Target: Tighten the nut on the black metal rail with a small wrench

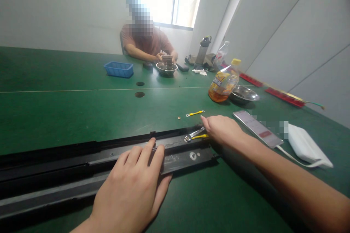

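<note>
A long black metal channel (101, 173) lies across the green table, its right end under my hands. My left hand (133, 178) rests on it with fingers extended over the top and the thumb along the near side. My right hand (218, 125) is closed around the handle of a wrench (195, 133), whose head sits on a nut at the channel's end. Beside that nut, a yellow wire (200, 137) runs toward my right hand, which partly hides it. A short yellow jumper wire with ring terminals (195, 114) and a small brass-coloured nut (179, 118) lie just beyond the channel.
A phone (258, 129) with a white cable and a white face mask (307, 143) lie at right. Behind stand a drink bottle (222, 83) and a steel bowl (244, 94). Across the table, a person (149, 45) works over another bowl (166, 68) near a blue basket (119, 69).
</note>
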Tool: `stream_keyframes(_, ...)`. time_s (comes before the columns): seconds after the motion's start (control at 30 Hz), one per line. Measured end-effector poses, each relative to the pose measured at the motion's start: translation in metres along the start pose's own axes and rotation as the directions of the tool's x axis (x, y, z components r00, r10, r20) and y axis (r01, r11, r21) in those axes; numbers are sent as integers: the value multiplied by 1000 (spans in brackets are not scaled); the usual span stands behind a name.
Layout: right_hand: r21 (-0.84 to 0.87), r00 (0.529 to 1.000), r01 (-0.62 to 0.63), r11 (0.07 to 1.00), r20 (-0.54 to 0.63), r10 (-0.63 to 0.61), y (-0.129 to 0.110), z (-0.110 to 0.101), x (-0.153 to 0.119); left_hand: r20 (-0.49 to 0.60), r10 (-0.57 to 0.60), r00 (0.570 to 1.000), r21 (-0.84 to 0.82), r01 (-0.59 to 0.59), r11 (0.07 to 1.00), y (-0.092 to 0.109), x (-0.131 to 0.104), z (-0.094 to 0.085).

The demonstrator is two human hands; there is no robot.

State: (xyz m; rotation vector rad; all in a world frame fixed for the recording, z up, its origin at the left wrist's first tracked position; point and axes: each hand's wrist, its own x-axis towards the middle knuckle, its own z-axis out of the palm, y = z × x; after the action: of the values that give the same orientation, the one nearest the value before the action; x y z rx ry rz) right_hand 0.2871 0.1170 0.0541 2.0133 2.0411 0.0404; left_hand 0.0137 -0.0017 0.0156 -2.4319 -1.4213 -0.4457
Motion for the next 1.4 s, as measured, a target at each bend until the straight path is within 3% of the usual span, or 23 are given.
stream_keyframes(0.27,10,999,34,999,38,-34,12,11,-35,0,-13,1000,10,13,1000,0,-1,-2)
stream_keyframes(0.5,-31,1000,25,999,-10,-26,-2,4,-7,13,-12,1000,7,12,1000,1,0,-1)
stream_keyframes(0.8,-167,983,178,970,-24,-184,7,5,-28,28,-12,1000,16,11,1000,0,-1,1)
stream_keyframes(0.97,-153,980,174,973,-69,-186,4,3,-6,37,-10,999,17,9,1000,0,-1,-1)
stream_keyframes(1.2,-81,978,211,974,18,-210,13,7,-28,30,4,1000,10,-5,1000,-2,-1,-1)
stream_keyframes(1.4,-73,990,137,988,-27,-139,5,3,-9,32,16,999,-2,-16,1000,-2,-1,-1)
